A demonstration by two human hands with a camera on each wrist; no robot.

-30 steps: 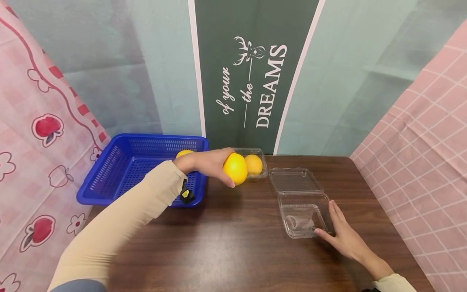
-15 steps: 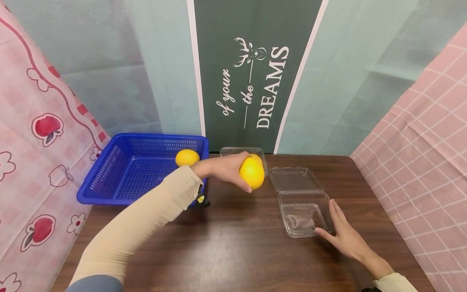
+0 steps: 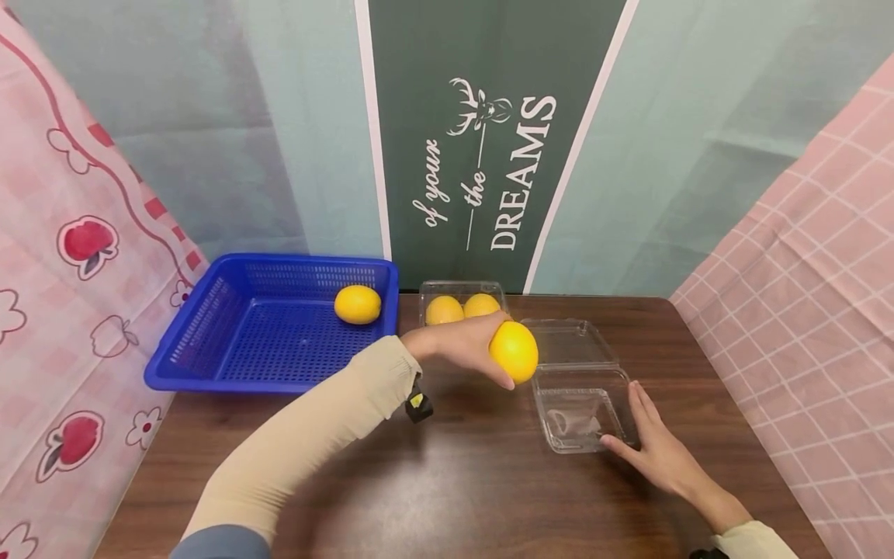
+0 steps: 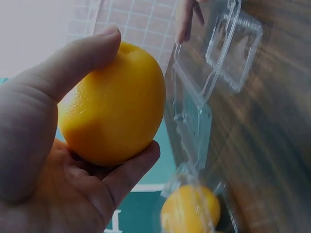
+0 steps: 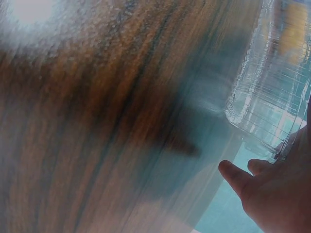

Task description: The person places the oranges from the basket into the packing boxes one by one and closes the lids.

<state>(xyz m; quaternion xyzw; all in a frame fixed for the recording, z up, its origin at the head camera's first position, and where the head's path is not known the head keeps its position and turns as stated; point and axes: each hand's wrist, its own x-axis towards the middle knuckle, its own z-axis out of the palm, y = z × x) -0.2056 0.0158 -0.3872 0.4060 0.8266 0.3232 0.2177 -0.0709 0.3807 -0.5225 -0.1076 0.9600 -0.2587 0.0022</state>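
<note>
left hand (image 3: 457, 345) grips orange (image 3: 514, 351) just above open empty box (image 3: 583, 407) | right hand (image 3: 660, 454) flat, steadies box | done: two oranges in far box (image 3: 462, 304) | left: one in basket (image 3: 272, 322)

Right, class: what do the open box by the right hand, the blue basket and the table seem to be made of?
Open box: thin clear plastic, glossy; the table shows through it. Blue basket: moulded plastic, probably rigid, with perforated walls and floor. Table: dark wood or wood-look laminate, smooth with a slight sheen; grain streaks show.
</note>
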